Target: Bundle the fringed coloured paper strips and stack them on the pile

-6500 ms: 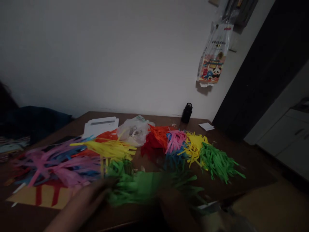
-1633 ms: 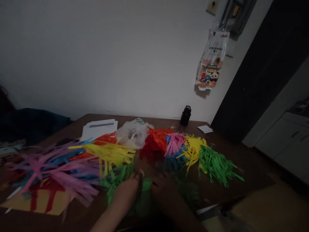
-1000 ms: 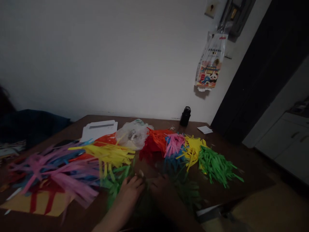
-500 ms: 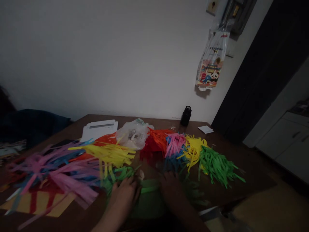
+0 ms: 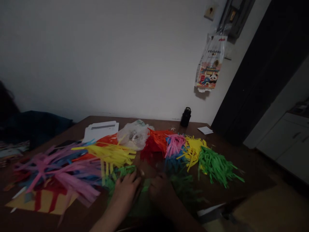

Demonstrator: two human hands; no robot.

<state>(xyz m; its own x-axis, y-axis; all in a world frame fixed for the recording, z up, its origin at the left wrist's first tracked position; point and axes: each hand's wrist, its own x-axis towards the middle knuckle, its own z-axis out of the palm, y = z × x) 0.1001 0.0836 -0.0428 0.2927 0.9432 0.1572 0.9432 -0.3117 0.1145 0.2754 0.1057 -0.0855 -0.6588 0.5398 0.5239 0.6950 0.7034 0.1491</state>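
Close in front of me is a sheet of green fringed tissue paper [image 5: 142, 203], its cut strips spreading out on both sides. My left hand [image 5: 127, 187] is bent over its left part, fingers curled down onto the paper. Closed at the paper's right part, my right hand [image 5: 160, 188] sits a short way from the left one. A narrow bright green fold [image 5: 145, 188] shows between the hands. The fingertips are partly hidden and the light is dim.
Pink streamers [image 5: 74, 187] and yellow streamers [image 5: 113, 154] lie left. Red, orange, pink, yellow and green tassels [image 5: 218, 166] run to the right. Behind are a clear plastic bag [image 5: 134, 134], white papers [image 5: 101, 129] and a black bottle-like object [image 5: 185, 116].
My right hand has moved left, toward my left hand, and its fingers have curled in. My left hand stays nearly in place. The view has shifted slightly.
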